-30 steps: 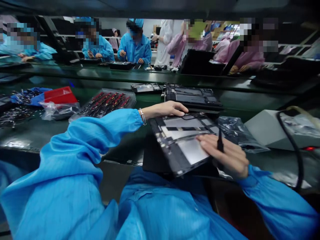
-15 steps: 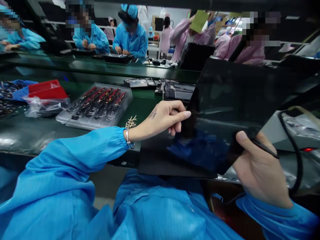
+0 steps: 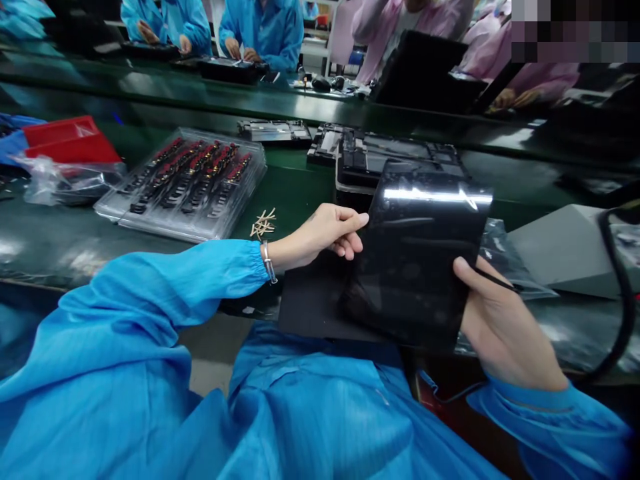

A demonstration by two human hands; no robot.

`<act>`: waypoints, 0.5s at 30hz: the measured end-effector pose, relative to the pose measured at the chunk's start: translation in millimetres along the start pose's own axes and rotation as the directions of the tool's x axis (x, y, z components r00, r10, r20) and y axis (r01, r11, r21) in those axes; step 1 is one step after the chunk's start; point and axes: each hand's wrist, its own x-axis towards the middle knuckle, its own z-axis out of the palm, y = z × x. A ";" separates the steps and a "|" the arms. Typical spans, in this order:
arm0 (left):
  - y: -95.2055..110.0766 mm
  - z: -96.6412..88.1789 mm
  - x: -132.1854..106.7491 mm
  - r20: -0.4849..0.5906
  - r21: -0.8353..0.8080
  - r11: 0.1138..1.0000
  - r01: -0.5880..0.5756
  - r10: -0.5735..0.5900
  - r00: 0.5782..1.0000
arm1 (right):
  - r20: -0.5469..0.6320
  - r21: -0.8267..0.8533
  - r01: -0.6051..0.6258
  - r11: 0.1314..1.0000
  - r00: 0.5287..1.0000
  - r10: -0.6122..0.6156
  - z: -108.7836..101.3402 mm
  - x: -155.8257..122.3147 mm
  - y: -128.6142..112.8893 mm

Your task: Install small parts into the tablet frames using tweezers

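Both my hands hold a glossy black tablet panel [image 3: 420, 253], its shiny face toward me, above a black mat [image 3: 310, 307] at the bench edge. My left hand [image 3: 325, 233] pinches the panel's left edge with closed fingers. My right hand [image 3: 500, 327] grips the lower right edge, thumb on the front, and also holds a thin black tool [image 3: 495, 281] against it. Both arms wear blue sleeves.
A clear tray of red and black parts [image 3: 190, 180] lies left of centre, small tan sticks [image 3: 263, 223] beside it. A red bin [image 3: 70, 140] stands far left. Open tablet frames [image 3: 380, 157] lie behind the panel. A grey box [image 3: 570, 250] with a black cable [image 3: 617, 287] stands right. Other workers sit across.
The panel lay with its inner side up under my hands; I lifted and flipped it so the glossy face shows, then lowered it. The camera tilted down.
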 end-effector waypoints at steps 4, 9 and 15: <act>-4.3 -2.2 3.9 0.011 -0.003 1.000 0.006 -0.006 1.000 | 0.002 -0.002 0.002 1.000 1.000 -0.002 -0.3 0.8 3.2; -8.2 -3.6 4.7 0.019 0.003 1.000 0.010 -0.010 1.000 | 0.031 -0.057 0.003 0.998 1.000 -0.001 2.3 2.2 3.0; 12.9 -17.4 7.6 0.196 0.020 0.967 -0.253 0.245 0.950 | 0.214 -0.396 0.691 0.605 0.710 -0.671 5.6 -12.8 -32.0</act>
